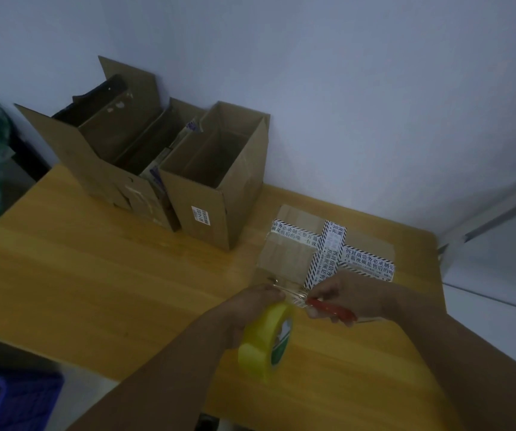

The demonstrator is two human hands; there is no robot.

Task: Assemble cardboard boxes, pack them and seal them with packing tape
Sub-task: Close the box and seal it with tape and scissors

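Tape roll [264, 340] sits gripped in the curled left hand [250, 306], while the right hand [353, 293] clenches a red-handled tool [334, 311].

The table [94, 275] is yellowish wood, smooth, with visible grain and a soft shine, and the wall [343, 88] is painted matt. The open boxes [206, 209] and the flat box [284, 256] are brown cardboard, matt, and the flat one carries printed white tape [365, 259] that looks smooth. The roll [262, 340] is glossy, half-clear yellow plastic, the tool [334, 311] has a red plastic handle, and the crate [17, 399] is blue plastic.
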